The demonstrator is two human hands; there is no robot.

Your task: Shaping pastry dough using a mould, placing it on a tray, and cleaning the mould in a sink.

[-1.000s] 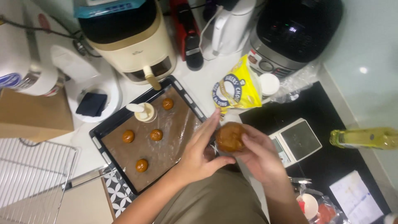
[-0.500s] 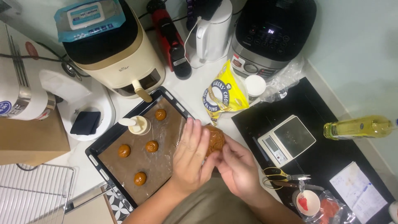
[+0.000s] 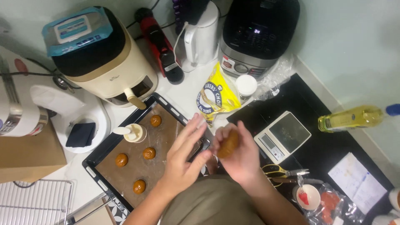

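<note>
Here the right hand (image 3: 237,156) has its grip clamped on a brown dough ball (image 3: 228,144); the left hand (image 3: 185,156) hovers beside it, fingers spread, above the baking tray (image 3: 96,160).

Left hand (image 3: 183,160) is open, palm turned right, fingers spread and stretched forward. Right hand (image 3: 237,156) is curled, fingers cupped. Both forearms angle up from below.

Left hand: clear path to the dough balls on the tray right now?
Probably yes. The left hand is open and empty, hovering over the tray's right edge; the nearest dough ball lies uncovered just beside it. The right hand holds a dough piece off to the side.
</note>
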